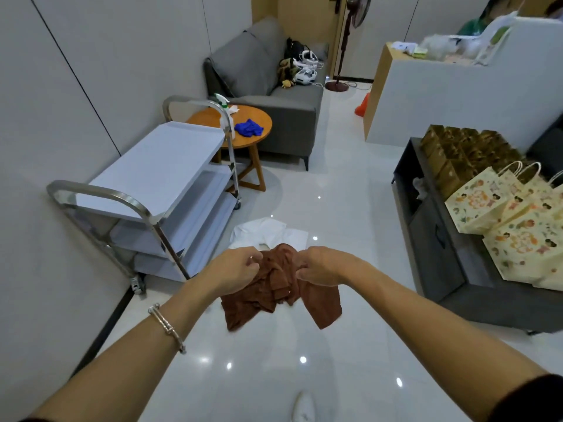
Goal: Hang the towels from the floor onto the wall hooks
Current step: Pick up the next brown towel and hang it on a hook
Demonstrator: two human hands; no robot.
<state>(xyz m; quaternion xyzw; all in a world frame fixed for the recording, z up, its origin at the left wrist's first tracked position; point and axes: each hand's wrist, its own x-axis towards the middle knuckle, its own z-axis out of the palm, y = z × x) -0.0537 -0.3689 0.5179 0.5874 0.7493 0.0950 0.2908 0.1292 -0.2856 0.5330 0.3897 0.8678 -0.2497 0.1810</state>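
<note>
A crumpled brown towel [280, 287] hangs in the air in front of me, held up off the floor by both hands. My left hand [234, 271] is shut on its left upper edge, and my right hand [323, 266] grips its right upper edge. A white towel [271, 233] lies bunched on the glossy white floor just beyond the brown one. No wall hooks are in view.
A steel three-shelf cart [158, 178] stands against the left wall. Behind it is a round wooden table [243, 123] with a blue cloth and spray bottle, then a grey sofa [274, 95]. A dark low cabinet [441, 239] with paper bags is at the right.
</note>
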